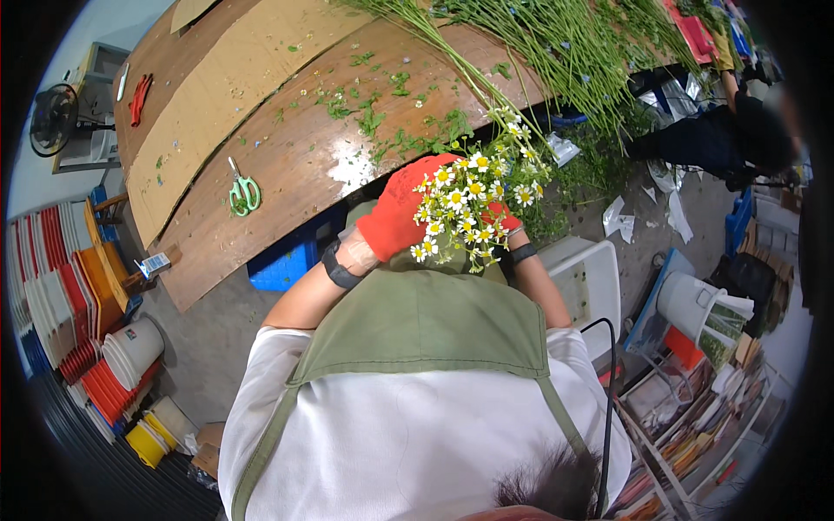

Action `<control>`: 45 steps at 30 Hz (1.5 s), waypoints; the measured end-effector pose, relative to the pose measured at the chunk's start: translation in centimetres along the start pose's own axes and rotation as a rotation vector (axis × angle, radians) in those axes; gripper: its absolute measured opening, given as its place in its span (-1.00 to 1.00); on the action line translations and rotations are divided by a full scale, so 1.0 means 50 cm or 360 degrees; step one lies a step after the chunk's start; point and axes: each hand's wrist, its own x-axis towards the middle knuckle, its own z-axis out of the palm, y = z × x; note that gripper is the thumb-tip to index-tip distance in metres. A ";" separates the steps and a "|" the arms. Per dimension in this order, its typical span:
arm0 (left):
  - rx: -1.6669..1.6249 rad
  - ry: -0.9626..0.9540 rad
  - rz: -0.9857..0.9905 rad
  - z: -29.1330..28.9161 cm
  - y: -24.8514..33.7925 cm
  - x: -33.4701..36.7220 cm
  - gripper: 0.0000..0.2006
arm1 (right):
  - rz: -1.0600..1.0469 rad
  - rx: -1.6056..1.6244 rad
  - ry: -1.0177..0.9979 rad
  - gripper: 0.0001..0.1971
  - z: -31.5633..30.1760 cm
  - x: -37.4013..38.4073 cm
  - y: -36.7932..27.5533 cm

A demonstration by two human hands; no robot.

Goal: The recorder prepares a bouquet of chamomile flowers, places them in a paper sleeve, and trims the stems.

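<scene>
White daisy-like flowers (457,200), yellow centres, open, bunched, beside table (291,165) edge

The fingers of the left hand (401,210) are concealed by the white flowers (465,198); I cannot verify their closure. The right hand (501,217) is largely masked by the same blossoms, leaving me only a small red area. I cannot confirm either hand's contact with the flower stems. Beyond the right hand, the pile of green stems (565,56) is truncated by the upper edge. Left of the left hand, the tabletop (287,169) partly covers the blue crate (287,267). Right of the right hand, the forearm (543,286) obstructs my view of the white tub (599,269). Farther right, the co-worker (717,139) is blurred at the head.
</scene>
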 end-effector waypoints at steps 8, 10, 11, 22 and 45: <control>-0.1076 -0.0138 -0.1054 0.048 -0.088 -0.072 -0.39 | 0.0730 0.0830 0.0170 -0.32 -0.451 0.127 -0.135; -0.1118 -0.0109 -0.1059 0.042 -0.077 -0.061 -0.38 | 0.0912 0.1357 0.0633 -0.29 -0.551 0.148 -0.155; -0.0793 -0.0177 -0.0752 0.026 -0.063 -0.040 -0.38 | 0.0884 0.1552 0.0885 -0.32 -0.586 0.155 -0.158; 0.0220 -0.0113 0.0035 0.041 -0.045 -0.010 -0.49 | -0.0019 -0.0012 0.0781 -0.58 -0.822 0.230 -0.335; -0.0381 -0.0141 -0.0483 0.043 -0.020 -0.004 -0.58 | -0.0328 0.1478 0.0776 -0.62 -0.818 0.240 -0.304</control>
